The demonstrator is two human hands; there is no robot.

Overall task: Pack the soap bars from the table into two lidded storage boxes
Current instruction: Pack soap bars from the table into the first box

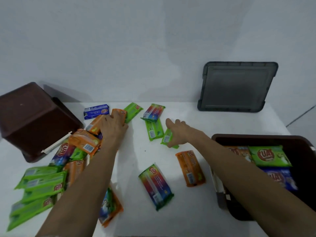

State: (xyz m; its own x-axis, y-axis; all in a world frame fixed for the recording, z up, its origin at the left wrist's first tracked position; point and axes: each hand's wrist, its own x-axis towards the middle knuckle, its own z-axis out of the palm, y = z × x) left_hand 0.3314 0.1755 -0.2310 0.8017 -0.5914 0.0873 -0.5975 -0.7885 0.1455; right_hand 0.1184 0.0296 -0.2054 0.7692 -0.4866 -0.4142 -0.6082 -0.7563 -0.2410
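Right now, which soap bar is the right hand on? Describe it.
Find the open brown plastic box on the right. Left of its far corner, the right hand pinches a green-wrapped soap bar. Unlike the green bar lying flat beside it, it sits half under the palm.

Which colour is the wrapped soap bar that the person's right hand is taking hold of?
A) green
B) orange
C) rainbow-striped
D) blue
A: the right hand grips a green plastic-wrapped soap bar on the white table, while the left hand holds an orange plastic-wrapped soap bar.
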